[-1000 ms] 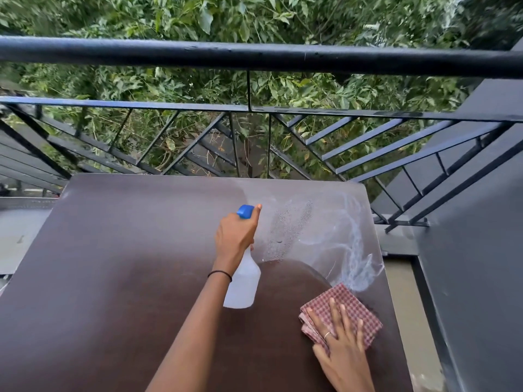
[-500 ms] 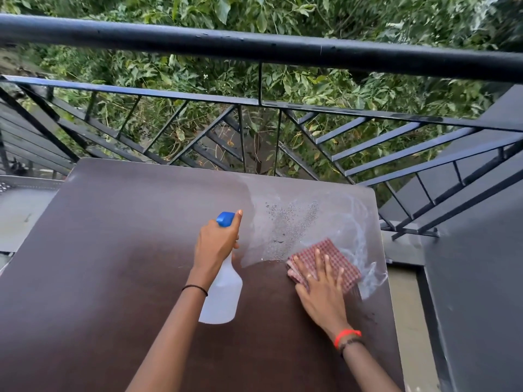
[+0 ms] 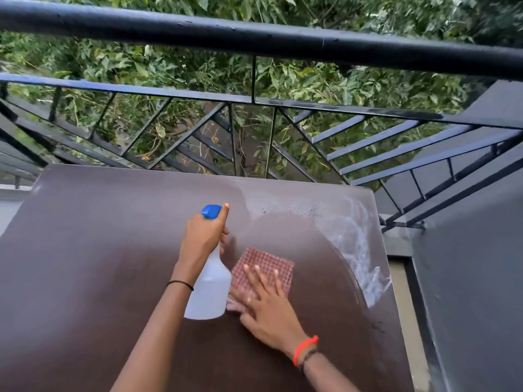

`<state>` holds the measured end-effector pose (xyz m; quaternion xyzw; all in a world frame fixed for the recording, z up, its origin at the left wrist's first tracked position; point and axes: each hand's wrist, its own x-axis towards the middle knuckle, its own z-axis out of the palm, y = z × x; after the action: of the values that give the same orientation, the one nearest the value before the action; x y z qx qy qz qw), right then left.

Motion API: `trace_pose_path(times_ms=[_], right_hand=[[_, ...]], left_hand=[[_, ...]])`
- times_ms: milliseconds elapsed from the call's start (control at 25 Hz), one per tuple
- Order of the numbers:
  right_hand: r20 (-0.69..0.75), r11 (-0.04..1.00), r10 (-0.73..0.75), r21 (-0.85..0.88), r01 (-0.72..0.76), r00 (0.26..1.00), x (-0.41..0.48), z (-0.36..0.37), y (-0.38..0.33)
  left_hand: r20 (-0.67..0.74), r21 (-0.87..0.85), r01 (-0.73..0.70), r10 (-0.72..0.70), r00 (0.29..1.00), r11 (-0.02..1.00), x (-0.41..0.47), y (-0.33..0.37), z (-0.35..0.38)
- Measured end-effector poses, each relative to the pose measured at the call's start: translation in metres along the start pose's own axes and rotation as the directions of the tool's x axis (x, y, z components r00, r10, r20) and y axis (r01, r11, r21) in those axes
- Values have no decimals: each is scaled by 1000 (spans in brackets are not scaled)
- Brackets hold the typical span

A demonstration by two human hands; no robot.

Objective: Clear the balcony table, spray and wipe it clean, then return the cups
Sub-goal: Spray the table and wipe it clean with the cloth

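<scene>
As our right hand, fingers flat, drags the checked cloth back beside the spray bottle gripped in our left hand, a wiped arc widens on the worktop, though streaks remain along its right edge.

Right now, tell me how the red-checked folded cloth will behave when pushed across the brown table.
Probably floppy: the red-checked folded cloth lies in flat layers under the open right hand, so it may bunch or unfold at its free edges. It likely slides easily, since the brown table looks smooth and shows wet streaks.
</scene>
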<state>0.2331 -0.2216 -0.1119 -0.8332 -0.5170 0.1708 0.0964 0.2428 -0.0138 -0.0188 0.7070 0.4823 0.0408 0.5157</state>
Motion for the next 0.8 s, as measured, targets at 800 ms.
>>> trace_pose_path(times_ms=[800], right_hand=[[-42, 990, 138, -21, -139, 990, 119, -31, 1]], left_hand=[[81, 30, -85, 82, 993, 996, 65, 4, -15]])
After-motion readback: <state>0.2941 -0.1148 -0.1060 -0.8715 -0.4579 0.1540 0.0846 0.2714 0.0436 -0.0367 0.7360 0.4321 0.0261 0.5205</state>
